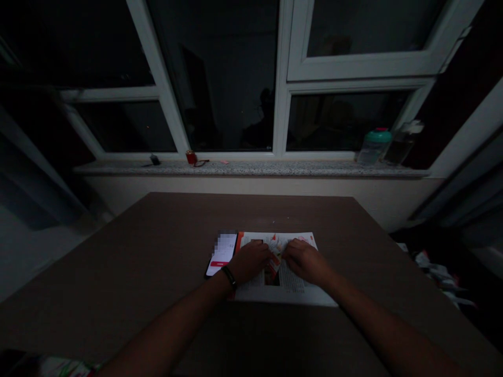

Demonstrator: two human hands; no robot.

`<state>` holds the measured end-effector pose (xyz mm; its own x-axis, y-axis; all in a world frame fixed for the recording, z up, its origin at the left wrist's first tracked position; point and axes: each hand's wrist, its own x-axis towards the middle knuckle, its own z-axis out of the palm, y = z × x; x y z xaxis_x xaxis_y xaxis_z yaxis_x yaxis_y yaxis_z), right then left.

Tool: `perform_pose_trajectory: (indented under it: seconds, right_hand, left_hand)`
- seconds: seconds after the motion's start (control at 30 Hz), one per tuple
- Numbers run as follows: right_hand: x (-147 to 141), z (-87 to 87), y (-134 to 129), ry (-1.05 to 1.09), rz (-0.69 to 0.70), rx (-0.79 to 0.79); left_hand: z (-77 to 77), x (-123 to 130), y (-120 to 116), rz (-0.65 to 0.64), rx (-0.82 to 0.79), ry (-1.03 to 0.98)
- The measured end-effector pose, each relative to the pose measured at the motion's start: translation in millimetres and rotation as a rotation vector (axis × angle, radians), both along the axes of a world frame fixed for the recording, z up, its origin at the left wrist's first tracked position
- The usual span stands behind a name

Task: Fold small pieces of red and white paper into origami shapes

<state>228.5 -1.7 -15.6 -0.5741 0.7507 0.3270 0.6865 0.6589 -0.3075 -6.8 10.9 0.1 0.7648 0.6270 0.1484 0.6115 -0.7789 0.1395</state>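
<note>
Over a printed sheet or magazine (291,296) on the table, my two hands meet around a small piece of folded printed paper (276,250). It is white with red and orange patches and comes to a point at the top. My left hand (251,259), with a dark band at the wrist, pinches its left side. From the right, my right hand (305,259) has its fingers curled in at the other edge. Dim light and the hands hide the exact folds. Just left of my left hand lies a lit phone (223,251), close against the sheet's orange edge.
The brown table (157,251) reaches to the wall beneath a granite windowsill (251,168). On the sill stand a teal-lidded bottle (375,144), a clear bottle (401,144) and a small red object (191,157). White crumpled items (436,272) lie beyond the table's right edge.
</note>
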Motion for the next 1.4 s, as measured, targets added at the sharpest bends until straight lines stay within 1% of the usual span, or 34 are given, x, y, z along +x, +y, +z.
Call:
perform_pose_trajectory:
  seconds: [0.13, 0.3, 0.47, 0.63, 0.8, 0.97, 1.17, 1.3, 1.4]
  right_hand:
    - [-1.3, -2.4, 0.6, 0.000, -0.028, 0.018]
    - [-2.5, -6.7, 1.6, 0.020, -0.011, 0.028]
    - [-3.6, -9.1, 2.9, 0.145, 0.021, -0.008]
    - [-6.0, -13.0, 4.4, 0.255, -0.038, -0.046]
    - [-9.7, -13.3, 4.3, 0.315, -0.069, -0.072]
    - [-10.4, -12.2, 4.8, 0.364, -0.047, -0.058]
    - [-9.3, -12.3, 5.2, 0.383, -0.029, -0.023]
    - [-10.2, -8.0, 4.6, 0.417, 0.017, -0.002]
    - [-10.2, -8.0, 6.7, 0.430, 0.036, -0.006]
  left_hand:
    - [1.0, -0.2, -2.6, -0.006, -0.003, -0.055]
    - [-1.1, -0.9, -3.6, 0.025, -0.036, -0.127]
    - [-2.6, -3.2, -3.5, 0.052, -0.058, -0.182]
    - [-2.5, -2.9, -4.9, 0.053, -0.066, -0.221]
    - [-1.7, 0.3, -6.6, 0.044, -0.074, -0.201]
    - [-3.9, 1.8, -7.1, 0.063, -0.084, -0.179]
    - [-10.5, 1.3, -6.4, 0.053, -0.091, -0.182]
    - [-10.2, 0.9, -5.2, 0.008, -0.101, -0.200]
    - [-7.3, 0.3, -4.8, -0.027, -0.082, -0.207]
